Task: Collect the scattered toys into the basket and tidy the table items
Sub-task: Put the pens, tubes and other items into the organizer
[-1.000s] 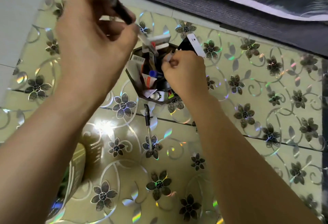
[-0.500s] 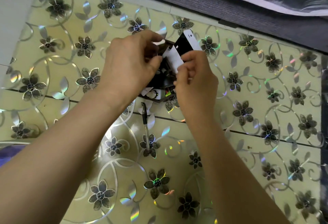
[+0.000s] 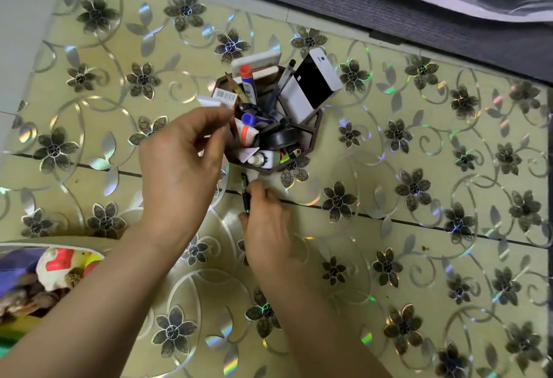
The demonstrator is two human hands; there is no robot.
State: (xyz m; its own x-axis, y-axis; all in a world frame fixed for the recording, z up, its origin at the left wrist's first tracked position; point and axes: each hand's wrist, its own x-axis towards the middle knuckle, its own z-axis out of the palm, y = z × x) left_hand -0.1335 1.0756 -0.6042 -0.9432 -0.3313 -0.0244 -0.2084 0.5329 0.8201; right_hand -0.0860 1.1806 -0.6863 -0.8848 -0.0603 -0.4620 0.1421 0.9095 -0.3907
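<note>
Slick table point(image 3: 434, 261), right hand point(image 3: 266, 231) pinches the pen point(image 3: 246, 195), left hand point(image 3: 179, 165) loose by the crammed holder point(image 3: 316, 130), so jamming it in could topple the phone point(image 3: 317, 81).

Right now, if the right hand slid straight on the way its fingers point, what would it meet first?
The right hand, pinching the black pen, points up the table at the desk organizer. Its near wall likely comes first, though the hand's height over the table is hard to judge.
</note>
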